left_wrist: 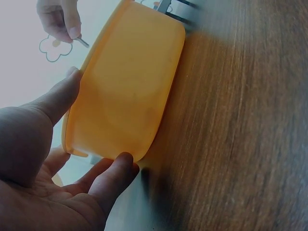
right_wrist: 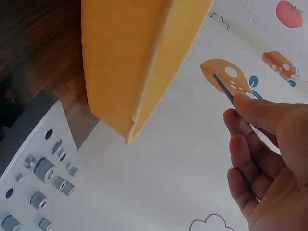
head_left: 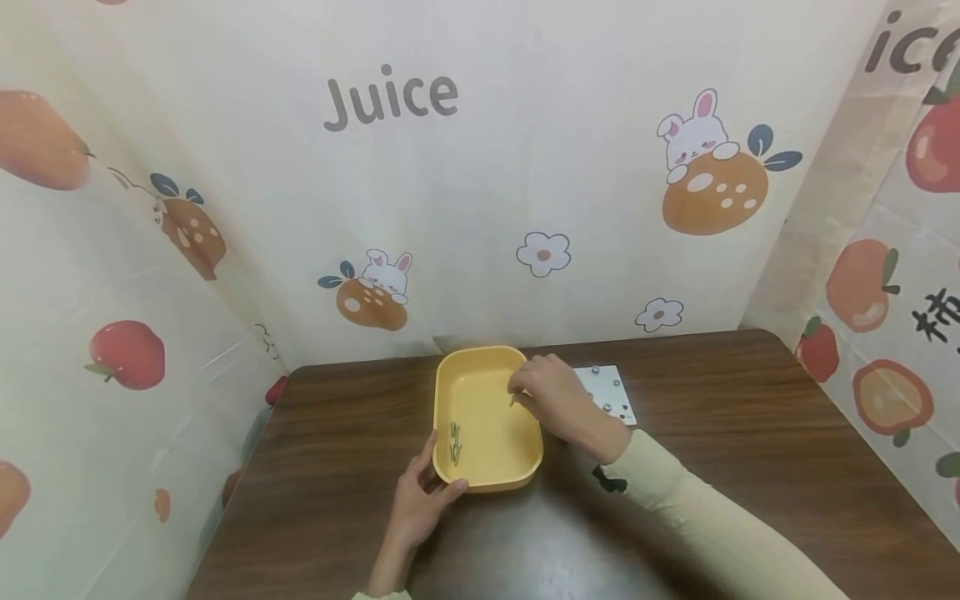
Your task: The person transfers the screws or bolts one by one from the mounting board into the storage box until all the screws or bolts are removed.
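Note:
A yellow plastic tray (head_left: 487, 425) stands on the table, with several thin screws (head_left: 455, 443) lying at its left side. My left hand (head_left: 422, 502) grips the tray's near left corner; in the left wrist view its thumb lies along the rim and fingertips press the outer wall. Above the tray's right side, my right hand (head_left: 553, 398) pinches a thin threaded screw (right_wrist: 224, 87) between thumb and forefinger. Its other fingers curl loosely in the right wrist view. Just right of the tray is a white plate (right_wrist: 50, 118) bearing several socket-head bolts (right_wrist: 44, 169), partly hidden behind the right hand in the head view.
The dark wood-grain table (head_left: 720, 417) carries the tray and plate near its far edge. A printed curtain (head_left: 480, 183) with fruit and rabbits hangs behind it and along both sides. A small black piece (head_left: 609, 481) sits by the right cuff.

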A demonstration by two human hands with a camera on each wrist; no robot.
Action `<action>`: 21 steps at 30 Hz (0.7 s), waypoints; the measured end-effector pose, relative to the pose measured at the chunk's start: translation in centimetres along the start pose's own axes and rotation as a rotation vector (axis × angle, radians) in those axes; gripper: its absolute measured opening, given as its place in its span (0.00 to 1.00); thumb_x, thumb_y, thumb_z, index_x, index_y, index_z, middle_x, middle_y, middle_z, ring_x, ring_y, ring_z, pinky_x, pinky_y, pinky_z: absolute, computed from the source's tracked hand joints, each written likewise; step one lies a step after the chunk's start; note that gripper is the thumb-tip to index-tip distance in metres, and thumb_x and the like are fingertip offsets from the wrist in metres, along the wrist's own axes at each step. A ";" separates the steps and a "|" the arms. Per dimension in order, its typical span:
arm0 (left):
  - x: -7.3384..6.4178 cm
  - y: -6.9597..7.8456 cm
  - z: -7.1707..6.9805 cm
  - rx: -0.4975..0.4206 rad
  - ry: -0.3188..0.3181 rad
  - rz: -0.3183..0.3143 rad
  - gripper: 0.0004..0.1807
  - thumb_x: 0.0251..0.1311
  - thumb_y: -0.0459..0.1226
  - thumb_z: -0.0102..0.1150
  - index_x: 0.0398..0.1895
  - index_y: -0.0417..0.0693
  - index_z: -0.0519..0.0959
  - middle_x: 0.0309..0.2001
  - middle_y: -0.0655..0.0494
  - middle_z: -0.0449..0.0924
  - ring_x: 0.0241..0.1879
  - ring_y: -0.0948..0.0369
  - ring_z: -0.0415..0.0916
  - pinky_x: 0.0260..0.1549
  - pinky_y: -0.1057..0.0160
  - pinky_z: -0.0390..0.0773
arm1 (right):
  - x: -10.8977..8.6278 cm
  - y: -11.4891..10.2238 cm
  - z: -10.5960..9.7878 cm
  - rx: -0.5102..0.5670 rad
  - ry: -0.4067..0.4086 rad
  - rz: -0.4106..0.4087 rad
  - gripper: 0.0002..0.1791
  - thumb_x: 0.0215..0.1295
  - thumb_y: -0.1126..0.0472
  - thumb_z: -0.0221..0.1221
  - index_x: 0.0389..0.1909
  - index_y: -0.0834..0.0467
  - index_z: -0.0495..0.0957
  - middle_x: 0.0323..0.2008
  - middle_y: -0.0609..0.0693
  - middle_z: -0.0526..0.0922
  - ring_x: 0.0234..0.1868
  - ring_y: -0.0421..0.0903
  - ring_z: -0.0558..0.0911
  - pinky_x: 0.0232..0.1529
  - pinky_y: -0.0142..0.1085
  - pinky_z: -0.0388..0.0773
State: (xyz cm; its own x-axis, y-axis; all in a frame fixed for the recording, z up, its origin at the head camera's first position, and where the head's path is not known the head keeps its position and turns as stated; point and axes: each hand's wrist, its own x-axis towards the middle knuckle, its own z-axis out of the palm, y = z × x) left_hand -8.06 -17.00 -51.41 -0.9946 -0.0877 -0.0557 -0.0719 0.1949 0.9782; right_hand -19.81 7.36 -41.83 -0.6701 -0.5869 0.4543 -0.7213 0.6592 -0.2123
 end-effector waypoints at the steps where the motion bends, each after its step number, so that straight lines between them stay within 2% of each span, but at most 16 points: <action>1: 0.0 0.0 0.0 0.002 0.000 0.001 0.53 0.56 0.31 0.78 0.83 0.43 0.59 0.70 0.30 0.66 0.70 0.34 0.70 0.64 0.53 0.81 | 0.0 -0.1 0.1 0.005 -0.006 0.006 0.07 0.58 0.68 0.76 0.33 0.55 0.90 0.34 0.46 0.90 0.37 0.46 0.83 0.43 0.41 0.82; 7: 0.0 0.0 0.0 0.001 -0.002 0.001 0.53 0.57 0.30 0.78 0.83 0.43 0.59 0.72 0.29 0.65 0.70 0.33 0.70 0.64 0.53 0.81 | 0.4 -0.4 0.5 0.024 -0.029 0.009 0.06 0.59 0.68 0.76 0.34 0.55 0.90 0.34 0.46 0.90 0.38 0.46 0.83 0.45 0.41 0.82; 15: 0.1 0.1 0.0 0.003 0.000 -0.008 0.53 0.57 0.31 0.78 0.84 0.45 0.59 0.71 0.29 0.65 0.70 0.33 0.70 0.64 0.52 0.81 | 0.9 -1.0 0.8 0.011 -0.021 -0.059 0.07 0.57 0.68 0.76 0.31 0.54 0.89 0.32 0.46 0.89 0.36 0.46 0.85 0.45 0.42 0.82; 21: 0.0 0.2 0.0 0.005 -0.003 -0.011 0.53 0.57 0.31 0.78 0.84 0.45 0.59 0.71 0.29 0.65 0.71 0.33 0.69 0.63 0.53 0.81 | 1.5 -1.6 1.0 0.013 -0.054 -0.074 0.08 0.56 0.69 0.76 0.31 0.53 0.90 0.31 0.45 0.89 0.36 0.45 0.85 0.47 0.42 0.83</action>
State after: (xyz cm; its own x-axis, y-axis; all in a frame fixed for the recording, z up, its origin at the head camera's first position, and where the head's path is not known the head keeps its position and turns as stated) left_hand -8.04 -16.96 -51.22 -0.9939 -0.0870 -0.0672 -0.0834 0.1985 0.9765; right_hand -19.85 4.99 -41.72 -0.6228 -0.6587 0.4221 -0.7715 0.6069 -0.1912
